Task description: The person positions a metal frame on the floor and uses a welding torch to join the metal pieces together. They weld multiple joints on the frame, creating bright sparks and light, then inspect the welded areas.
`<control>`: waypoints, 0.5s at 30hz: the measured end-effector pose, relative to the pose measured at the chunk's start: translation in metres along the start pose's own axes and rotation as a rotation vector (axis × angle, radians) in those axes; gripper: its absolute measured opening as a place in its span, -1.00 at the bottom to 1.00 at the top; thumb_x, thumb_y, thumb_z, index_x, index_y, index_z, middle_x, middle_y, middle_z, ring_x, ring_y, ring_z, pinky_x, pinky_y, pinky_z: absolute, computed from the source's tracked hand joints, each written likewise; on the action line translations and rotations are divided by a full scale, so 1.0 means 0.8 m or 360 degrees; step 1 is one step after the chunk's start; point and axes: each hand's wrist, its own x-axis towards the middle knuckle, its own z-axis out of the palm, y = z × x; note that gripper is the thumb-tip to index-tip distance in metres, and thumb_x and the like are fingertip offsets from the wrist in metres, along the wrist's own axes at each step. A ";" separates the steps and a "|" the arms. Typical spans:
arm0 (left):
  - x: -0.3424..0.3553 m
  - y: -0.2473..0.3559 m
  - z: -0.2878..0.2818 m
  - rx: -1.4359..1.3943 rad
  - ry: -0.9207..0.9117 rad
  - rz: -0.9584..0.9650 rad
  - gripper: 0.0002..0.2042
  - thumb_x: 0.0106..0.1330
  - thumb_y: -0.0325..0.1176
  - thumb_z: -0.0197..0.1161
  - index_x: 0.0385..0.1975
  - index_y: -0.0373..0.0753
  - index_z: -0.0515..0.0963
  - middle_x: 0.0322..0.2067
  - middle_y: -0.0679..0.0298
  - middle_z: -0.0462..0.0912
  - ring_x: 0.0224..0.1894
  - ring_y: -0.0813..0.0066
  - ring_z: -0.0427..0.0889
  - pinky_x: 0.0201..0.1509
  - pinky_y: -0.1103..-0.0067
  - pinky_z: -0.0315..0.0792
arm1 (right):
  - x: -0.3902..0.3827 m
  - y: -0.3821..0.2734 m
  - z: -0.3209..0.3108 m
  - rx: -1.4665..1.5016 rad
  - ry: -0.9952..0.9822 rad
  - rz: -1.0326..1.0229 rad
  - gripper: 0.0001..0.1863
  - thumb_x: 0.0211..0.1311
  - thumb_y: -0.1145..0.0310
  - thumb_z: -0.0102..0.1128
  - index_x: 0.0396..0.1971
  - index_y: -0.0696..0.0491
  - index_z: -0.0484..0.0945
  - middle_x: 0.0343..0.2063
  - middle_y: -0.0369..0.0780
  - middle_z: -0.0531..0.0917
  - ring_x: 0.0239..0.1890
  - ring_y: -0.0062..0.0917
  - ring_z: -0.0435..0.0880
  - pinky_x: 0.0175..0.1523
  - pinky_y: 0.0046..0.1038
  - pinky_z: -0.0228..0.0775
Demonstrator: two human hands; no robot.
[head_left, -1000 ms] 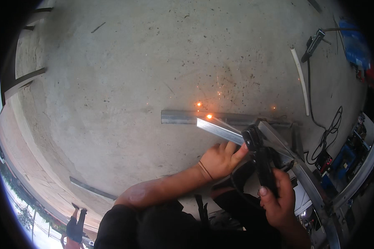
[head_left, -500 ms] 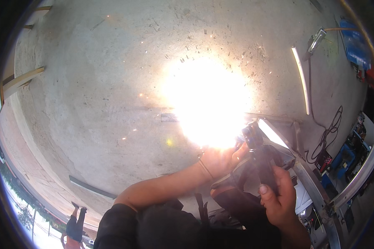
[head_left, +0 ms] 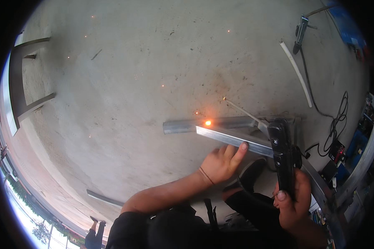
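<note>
In my right hand (head_left: 293, 201) is a black electrode holder (head_left: 280, 153), with the fingers wrapped round its handle. A thin welding rod (head_left: 243, 109) runs up and left from its jaw, and its tip glows, apart from the metal. My left hand (head_left: 221, 164) has its fingers curled at the lower edge of a shiny steel bar (head_left: 232, 139), gripping it. That bar lies at a slant against a longer grey metal tube (head_left: 178, 126). An orange glowing spot (head_left: 208, 123) sits where the two pieces meet near the bar's left end. The holder hides the bar's right end.
Sparks dot the concrete floor (head_left: 124, 91). A pale strip (head_left: 297, 74), a clamp (head_left: 301, 33) and a coiled cable (head_left: 338, 120) lie to the right. A metal frame (head_left: 320, 182) stands at the lower right. Another person's legs (head_left: 96, 234) show at the lower left.
The blinding white arc has gone out, leaving a glowing spot. My right hand with the electrode holder has moved right and down in the picture, and the rod's tip is off the metal.
</note>
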 end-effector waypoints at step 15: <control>-0.009 -0.099 -0.187 0.0835 -0.0349 -0.0363 -0.80 0.23 -0.29 0.31 -0.25 -0.22 0.53 -0.32 0.23 0.52 -0.21 0.23 0.53 -0.14 0.36 0.48 | -0.032 -0.026 -0.023 0.0012 -0.0138 -0.0221 -0.49 0.46 0.37 -0.01 0.29 0.24 0.13 -0.36 -0.26 0.47 -0.49 -0.76 0.38 -0.40 -0.68 0.30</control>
